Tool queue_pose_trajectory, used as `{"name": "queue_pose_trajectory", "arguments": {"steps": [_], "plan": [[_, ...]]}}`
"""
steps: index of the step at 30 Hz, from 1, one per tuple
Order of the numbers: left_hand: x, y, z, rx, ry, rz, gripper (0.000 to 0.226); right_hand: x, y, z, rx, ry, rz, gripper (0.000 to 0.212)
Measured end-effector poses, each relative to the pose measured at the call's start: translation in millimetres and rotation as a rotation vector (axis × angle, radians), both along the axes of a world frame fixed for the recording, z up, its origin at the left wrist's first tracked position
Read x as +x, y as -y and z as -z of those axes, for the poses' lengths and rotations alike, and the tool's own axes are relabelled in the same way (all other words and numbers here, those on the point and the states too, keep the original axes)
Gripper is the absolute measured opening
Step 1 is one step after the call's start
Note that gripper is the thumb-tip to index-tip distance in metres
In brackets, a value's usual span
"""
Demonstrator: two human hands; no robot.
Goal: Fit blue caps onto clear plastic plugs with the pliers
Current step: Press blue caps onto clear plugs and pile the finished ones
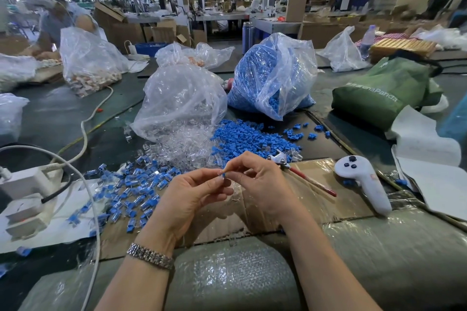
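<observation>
Blue cap [223, 174] sat pinched between my left hand [194, 192] and right hand [257, 179] above the desk [341, 144]; I judged it light, stiff, slippery, best held by its sides. Pliers [300, 171] lay idle.

We've got both hands up close together — left hand [194, 193] and right hand [260, 182] fingertips pinching, forearms angled inward.

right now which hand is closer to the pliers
Right. The right hand is just beside the pliers, whose metal head shows past its knuckles. The left hand sits farther off, on the other side of the right one.
</observation>
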State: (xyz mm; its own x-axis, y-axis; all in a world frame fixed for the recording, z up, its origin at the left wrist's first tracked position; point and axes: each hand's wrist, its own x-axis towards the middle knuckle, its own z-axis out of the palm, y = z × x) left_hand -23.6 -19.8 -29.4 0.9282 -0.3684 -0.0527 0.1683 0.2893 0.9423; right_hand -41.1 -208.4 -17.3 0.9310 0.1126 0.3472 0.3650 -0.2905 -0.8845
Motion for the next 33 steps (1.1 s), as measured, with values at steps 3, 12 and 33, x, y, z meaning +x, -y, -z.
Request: {"name": "queue_pose_trajectory", "arguments": {"steps": [3, 12, 33], "plan": [[1, -1, 2, 0.003, 0.007, 0.024, 0.027, 1, 2, 2, -0.008, -0.002, -0.007, 0.009], [0, 3, -1, -0.052, -0.028, -0.002, 0.027, 2, 12, -8, -0.049, -0.089, 0.25, 0.022], [4, -1, -5, -0.245, -0.084, -0.162, 0.02, -6, 40, -55, -0.098, -0.592, 0.147, 0.025]]}}
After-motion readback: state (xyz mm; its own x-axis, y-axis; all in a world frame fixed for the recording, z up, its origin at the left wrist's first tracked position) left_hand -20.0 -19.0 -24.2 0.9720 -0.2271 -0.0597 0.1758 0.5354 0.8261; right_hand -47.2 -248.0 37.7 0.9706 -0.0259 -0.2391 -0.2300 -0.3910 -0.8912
